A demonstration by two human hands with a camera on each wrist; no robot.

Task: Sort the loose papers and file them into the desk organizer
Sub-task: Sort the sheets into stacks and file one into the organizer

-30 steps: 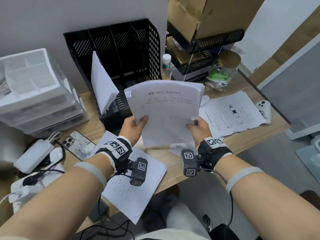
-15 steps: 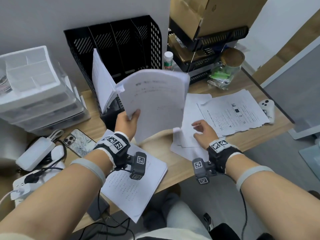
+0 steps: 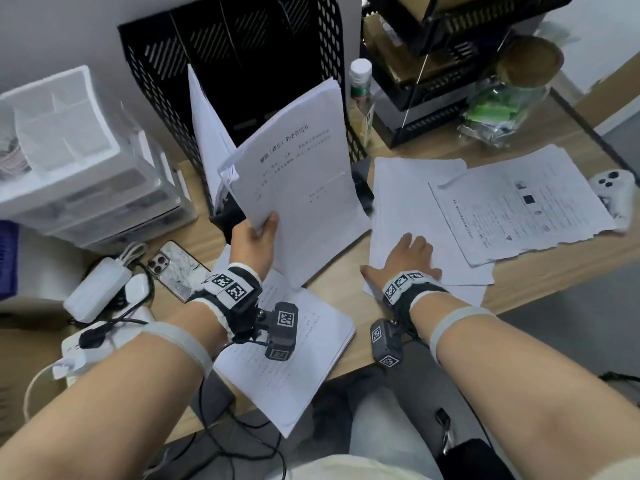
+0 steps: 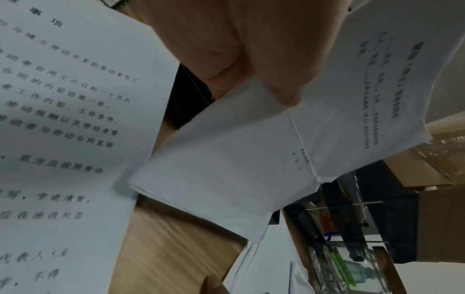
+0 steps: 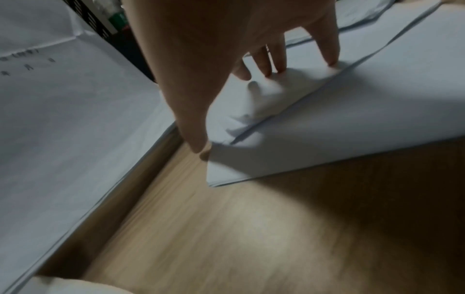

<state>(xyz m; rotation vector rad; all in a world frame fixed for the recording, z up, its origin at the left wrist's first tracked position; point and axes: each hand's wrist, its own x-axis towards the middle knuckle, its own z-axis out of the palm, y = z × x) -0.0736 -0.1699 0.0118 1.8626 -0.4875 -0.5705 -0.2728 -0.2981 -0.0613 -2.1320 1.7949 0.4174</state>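
Observation:
My left hand (image 3: 254, 237) grips a stack of printed sheets (image 3: 301, 174) by its lower left corner and holds it tilted in front of the black mesh desk organizer (image 3: 242, 64). One bundle of paper (image 3: 204, 123) stands in the organizer's left slot. In the left wrist view the thumb (image 4: 264, 59) lies on the held sheets (image 4: 251, 159). My right hand (image 3: 408, 258) lies flat on a loose pile of paper (image 3: 408, 202) on the desk. Its fingers (image 5: 279, 59) press the top sheet into a wrinkle and its thumb (image 5: 193, 129) touches the pile's corner. More printed sheets (image 3: 519, 202) lie to the right, another pile (image 3: 294, 358) under my left wrist.
A white drawer unit (image 3: 69, 150) stands at the left, with a phone (image 3: 176, 265) and a white charger with cables (image 3: 97, 289) in front of it. A bottle (image 3: 360, 84), a black shelf rack (image 3: 450, 81), a glass jar (image 3: 512, 98) and a white controller (image 3: 616, 192) are at the right.
My right hand let go of the held stack and came down onto the pile on the desk. My left hand alone now carries the stack, turned towards the organizer.

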